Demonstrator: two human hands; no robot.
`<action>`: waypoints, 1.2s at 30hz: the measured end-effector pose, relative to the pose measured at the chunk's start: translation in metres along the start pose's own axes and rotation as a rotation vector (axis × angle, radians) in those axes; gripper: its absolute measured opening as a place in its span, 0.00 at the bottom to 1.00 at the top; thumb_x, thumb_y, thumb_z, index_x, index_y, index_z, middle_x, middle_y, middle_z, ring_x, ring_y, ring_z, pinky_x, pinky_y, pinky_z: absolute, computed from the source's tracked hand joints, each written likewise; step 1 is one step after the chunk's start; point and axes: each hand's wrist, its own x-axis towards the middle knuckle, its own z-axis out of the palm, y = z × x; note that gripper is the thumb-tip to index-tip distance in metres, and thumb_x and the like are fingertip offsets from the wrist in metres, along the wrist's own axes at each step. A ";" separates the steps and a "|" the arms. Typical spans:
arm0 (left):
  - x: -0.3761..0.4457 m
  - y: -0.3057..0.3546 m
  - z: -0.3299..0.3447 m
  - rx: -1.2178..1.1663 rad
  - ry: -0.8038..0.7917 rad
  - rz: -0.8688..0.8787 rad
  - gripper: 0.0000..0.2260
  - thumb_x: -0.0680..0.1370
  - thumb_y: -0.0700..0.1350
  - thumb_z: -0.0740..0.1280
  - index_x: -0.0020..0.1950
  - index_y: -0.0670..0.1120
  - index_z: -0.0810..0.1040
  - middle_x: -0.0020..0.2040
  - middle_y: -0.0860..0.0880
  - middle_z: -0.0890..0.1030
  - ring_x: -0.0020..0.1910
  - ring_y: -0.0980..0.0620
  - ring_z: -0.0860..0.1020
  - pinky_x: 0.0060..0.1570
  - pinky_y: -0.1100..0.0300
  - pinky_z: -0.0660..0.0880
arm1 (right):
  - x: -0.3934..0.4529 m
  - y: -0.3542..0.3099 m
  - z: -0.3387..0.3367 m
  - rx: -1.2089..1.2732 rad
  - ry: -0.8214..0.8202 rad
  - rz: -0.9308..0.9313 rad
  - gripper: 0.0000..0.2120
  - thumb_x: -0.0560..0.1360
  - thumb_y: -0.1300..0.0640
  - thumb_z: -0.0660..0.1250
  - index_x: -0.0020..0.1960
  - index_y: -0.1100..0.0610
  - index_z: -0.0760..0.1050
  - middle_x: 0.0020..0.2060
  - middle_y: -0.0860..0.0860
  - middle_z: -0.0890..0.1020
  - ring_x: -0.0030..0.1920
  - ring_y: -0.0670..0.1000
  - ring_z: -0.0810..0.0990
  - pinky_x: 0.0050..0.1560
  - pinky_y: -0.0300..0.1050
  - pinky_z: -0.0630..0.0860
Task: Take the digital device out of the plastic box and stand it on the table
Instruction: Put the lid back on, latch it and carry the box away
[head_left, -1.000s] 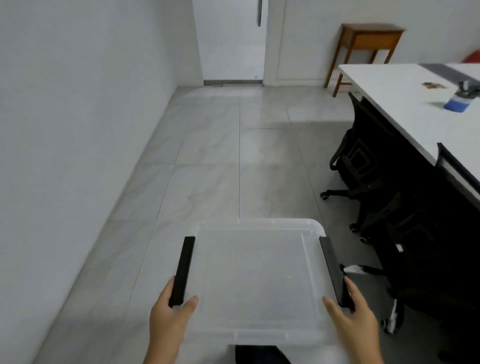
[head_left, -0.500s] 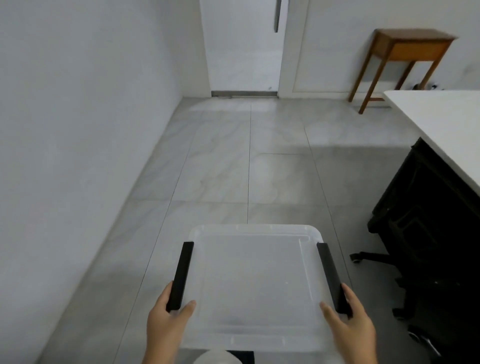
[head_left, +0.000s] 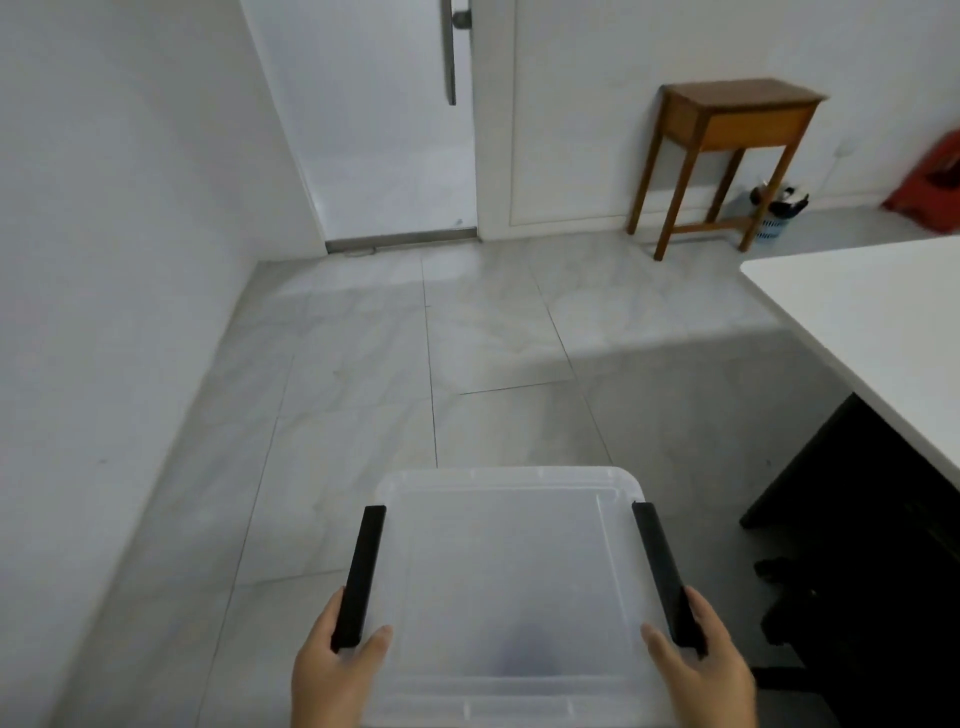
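— Where is the plastic box (head_left: 511, 587) right now?

— Low in the centre of the frame, held above the tiled floor (head_left: 426, 364), its translucent lid on. A black latch (head_left: 359, 576) runs along its left edge and another black latch (head_left: 666, 571) along its right.

— And the hands?

— The left hand (head_left: 332, 670) is clamped on the near end of the left latch, thumb lying on the lid, fingers wrapped round the outside. The right hand (head_left: 701, 665) grips the near end of the right latch the same way.

— Can you see the digital device?

— Not clearly. There is only a dim dark smudge (head_left: 524, 657) through the lid near its lower edge; what it is cannot be told.

— What else is around?

— A white tabletop (head_left: 862, 317) at the right edge of the frame, well apart from the box. A wooden side table (head_left: 727, 124) stands against the far wall in the upper right, and a white door (head_left: 374, 119) sits at the top centre.
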 end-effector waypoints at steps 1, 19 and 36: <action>0.023 0.019 0.019 0.008 -0.003 0.005 0.25 0.67 0.31 0.70 0.64 0.38 0.71 0.56 0.38 0.77 0.52 0.44 0.73 0.60 0.51 0.67 | 0.032 -0.016 0.006 0.004 -0.018 0.001 0.28 0.66 0.70 0.71 0.64 0.65 0.68 0.61 0.64 0.76 0.60 0.61 0.74 0.63 0.51 0.67; 0.419 0.295 0.328 0.075 -0.185 0.063 0.24 0.68 0.33 0.69 0.64 0.40 0.71 0.57 0.38 0.77 0.54 0.42 0.74 0.59 0.51 0.68 | 0.484 -0.241 0.136 0.036 0.134 0.086 0.28 0.67 0.68 0.70 0.66 0.62 0.67 0.62 0.63 0.75 0.61 0.61 0.73 0.65 0.52 0.66; 0.696 0.546 0.706 0.209 -0.474 0.195 0.25 0.68 0.33 0.70 0.64 0.40 0.70 0.60 0.37 0.76 0.58 0.40 0.74 0.59 0.51 0.68 | 0.915 -0.391 0.151 0.137 0.395 0.214 0.28 0.67 0.67 0.70 0.65 0.62 0.68 0.61 0.63 0.76 0.60 0.61 0.75 0.62 0.53 0.68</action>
